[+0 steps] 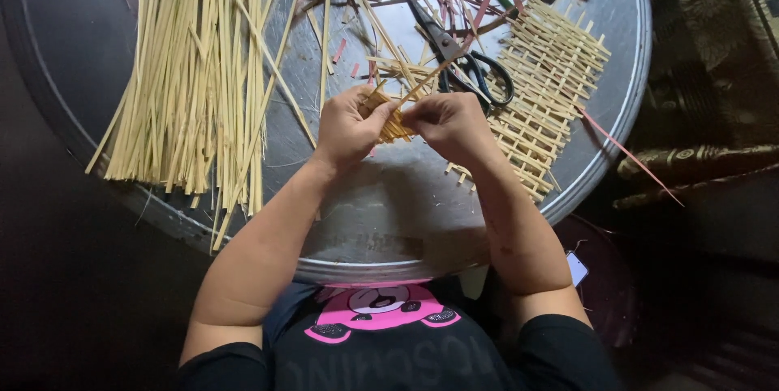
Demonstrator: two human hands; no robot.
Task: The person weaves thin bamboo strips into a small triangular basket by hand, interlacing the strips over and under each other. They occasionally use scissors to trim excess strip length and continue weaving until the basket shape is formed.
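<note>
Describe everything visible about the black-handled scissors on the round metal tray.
The black-handled scissors lie flat on the round metal tray, shut or nearly so, grey blades pointing to the far edge, handle loops nearest the right hand. They rest partly on the pale woven strip mat, with loose strips crossing the blades. Neither hand touches them.

We reach both bare forearms forward, elbows wide, wrists converging near the middle. Our left hand (349, 123) curls with the thumb on top and fingers pinched shut, knuckles up. Our right hand (450, 122) mirrors it, fingers folded under in a tight pinch, the fingertips of both hands almost touching.
</note>
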